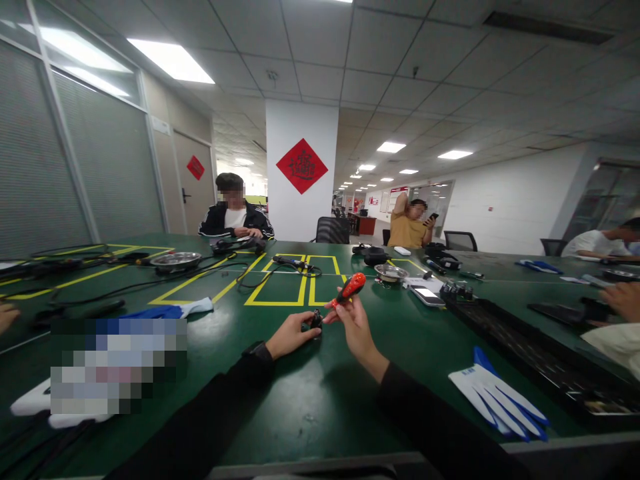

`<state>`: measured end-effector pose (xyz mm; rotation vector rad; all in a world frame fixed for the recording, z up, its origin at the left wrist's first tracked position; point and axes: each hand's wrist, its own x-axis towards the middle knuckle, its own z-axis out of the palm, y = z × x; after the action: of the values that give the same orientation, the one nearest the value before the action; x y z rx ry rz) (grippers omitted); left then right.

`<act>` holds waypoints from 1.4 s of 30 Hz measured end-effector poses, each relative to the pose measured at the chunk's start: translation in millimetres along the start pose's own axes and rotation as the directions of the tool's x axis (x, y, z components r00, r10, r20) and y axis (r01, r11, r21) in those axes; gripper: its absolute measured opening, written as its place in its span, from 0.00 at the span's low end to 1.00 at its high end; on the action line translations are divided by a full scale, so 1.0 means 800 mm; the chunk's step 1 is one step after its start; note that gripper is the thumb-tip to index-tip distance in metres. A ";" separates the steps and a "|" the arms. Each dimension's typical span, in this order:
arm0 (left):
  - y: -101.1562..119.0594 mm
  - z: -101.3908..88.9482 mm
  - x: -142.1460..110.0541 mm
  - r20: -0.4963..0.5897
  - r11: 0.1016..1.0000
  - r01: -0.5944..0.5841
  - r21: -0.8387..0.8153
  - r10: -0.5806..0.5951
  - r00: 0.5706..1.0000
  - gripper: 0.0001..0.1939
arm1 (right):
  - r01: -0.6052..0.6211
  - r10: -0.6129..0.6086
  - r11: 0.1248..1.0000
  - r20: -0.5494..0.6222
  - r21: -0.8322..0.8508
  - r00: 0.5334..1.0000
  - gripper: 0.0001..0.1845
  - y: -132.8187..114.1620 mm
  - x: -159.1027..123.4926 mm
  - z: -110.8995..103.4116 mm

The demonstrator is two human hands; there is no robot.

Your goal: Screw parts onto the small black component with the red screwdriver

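Note:
My right hand (356, 327) is closed round a screwdriver with a red and black handle (351, 287), its tip pointing down and left. The tip meets a small black part (316, 321) that my left hand (293, 335) pinches against the green table (310, 393). Both hands are close together near the table's middle, and dark sleeves cover both of my forearms.
White and blue gloves (497, 399) lie at the right, another pair (170, 311) at the left. A phone (427, 295), metal bowls (176, 260), cables and a black keyboard-like tray (530, 347) sit farther out. Other people sit around the table; a hand (625, 299) reaches in from the right.

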<state>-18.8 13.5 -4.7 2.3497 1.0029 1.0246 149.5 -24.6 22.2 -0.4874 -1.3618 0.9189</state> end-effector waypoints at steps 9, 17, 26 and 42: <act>-0.002 0.001 0.000 -0.002 1.000 0.019 -0.011 -0.019 1.000 0.14 | -0.018 0.015 0.999 -0.071 -0.035 0.997 0.17 0.008 0.003 -0.004; -0.001 0.001 0.001 0.000 1.000 0.009 0.013 -0.009 1.000 0.12 | 0.143 -0.114 0.880 0.090 -0.454 0.989 0.11 -0.007 -0.006 -0.003; -0.003 0.000 0.001 0.010 1.000 0.013 -0.007 -0.013 1.000 0.12 | 0.190 -0.176 0.814 0.078 -0.549 0.981 0.09 0.004 -0.011 -0.008; 0.004 -0.002 0.001 0.011 0.998 0.046 -0.039 -0.046 0.999 0.11 | 0.151 -0.171 0.851 0.008 -0.503 0.985 0.11 0.003 -0.013 -0.010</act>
<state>-18.4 12.2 -1.3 2.2872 1.0185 1.0050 156.9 -29.4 12.6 -0.7690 -1.5843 0.4024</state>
